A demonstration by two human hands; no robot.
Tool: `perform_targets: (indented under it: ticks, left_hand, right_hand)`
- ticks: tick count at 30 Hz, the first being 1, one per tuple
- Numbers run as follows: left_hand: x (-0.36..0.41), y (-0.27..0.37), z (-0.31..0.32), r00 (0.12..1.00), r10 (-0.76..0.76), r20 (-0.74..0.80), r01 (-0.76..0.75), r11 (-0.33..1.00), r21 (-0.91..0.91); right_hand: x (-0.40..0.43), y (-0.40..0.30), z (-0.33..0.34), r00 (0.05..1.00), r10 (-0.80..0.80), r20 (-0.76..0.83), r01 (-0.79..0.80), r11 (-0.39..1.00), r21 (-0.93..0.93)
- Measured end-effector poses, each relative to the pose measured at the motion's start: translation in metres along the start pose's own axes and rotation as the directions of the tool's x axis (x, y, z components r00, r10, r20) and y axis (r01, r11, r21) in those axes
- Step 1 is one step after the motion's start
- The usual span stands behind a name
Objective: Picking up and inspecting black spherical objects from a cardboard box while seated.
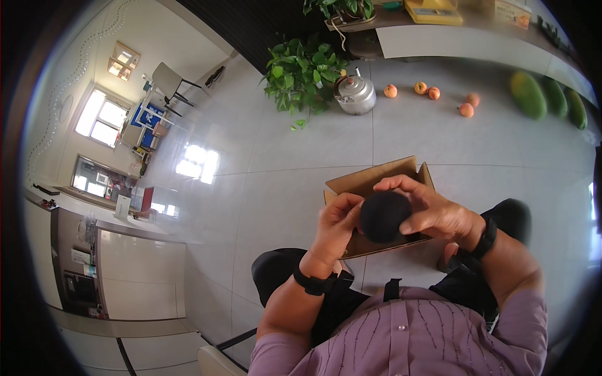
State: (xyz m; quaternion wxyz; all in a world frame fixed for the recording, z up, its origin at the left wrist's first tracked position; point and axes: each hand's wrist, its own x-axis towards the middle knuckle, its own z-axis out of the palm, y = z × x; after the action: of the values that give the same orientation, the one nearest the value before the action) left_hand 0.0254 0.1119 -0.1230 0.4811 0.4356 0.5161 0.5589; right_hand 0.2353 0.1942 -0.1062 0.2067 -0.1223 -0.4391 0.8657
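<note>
Between my two hands is a dark round object point(385, 216), held above an open cardboard box point(371, 176); its exact kind cannot be told. My left hand point(337, 224) pinches its left side with thumb and fingers. My right hand point(430, 211) grips its right side, the thumb on its near face and the fingers curved over the top. The box stands on the tiled floor between my legs, its far flap raised. Most of the inside of the box is hidden by my hands and the dark object.
Beyond the box, a metal kettle point(355, 95), several reddish-orange fruits point(434, 93) and large green gourds or melons point(528, 95) lie on the floor. A leafy potted plant point(301, 70) hangs beside the kettle. A yellow scale point(433, 11) sits on the low cabinet point(451, 42).
</note>
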Motion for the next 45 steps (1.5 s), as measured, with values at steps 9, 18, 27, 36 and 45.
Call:
perform_targets:
  ticks: [9, 18, 27, 36, 45]
  left_hand:
    - [-0.006, 0.003, 0.005, 0.912, -0.036, 0.408, -0.081, 0.96, 0.266]
    - [-0.002, 0.016, -0.008, 0.992, -0.056, 0.114, 0.061, 0.997, -0.041]
    - [0.002, -0.002, -0.006, 0.98, -0.195, 0.034, 0.198, 0.961, -0.194]
    - [0.0, -0.012, 0.002, 0.961, -0.18, 0.209, 0.167, 0.983, 0.077]
    - [-0.005, 0.02, -0.005, 0.873, 0.045, 0.485, 0.002, 0.995, -0.096]
  right_hand:
    - [0.001, -0.012, -0.015, 0.861, -0.286, -0.421, 0.223, 0.956, -0.192]
    - [0.001, 0.007, -0.022, 0.998, -0.004, -0.057, -0.03, 0.813, -0.581]
    - [0.004, 0.004, 0.003, 1.0, 0.003, -0.012, -0.002, 0.999, 0.051]
    - [0.006, 0.005, -0.003, 0.938, -0.179, -0.297, 0.218, 0.971, 0.103]
    - [0.003, 0.01, -0.015, 0.913, -0.329, -0.24, 0.032, 0.647, -0.762]
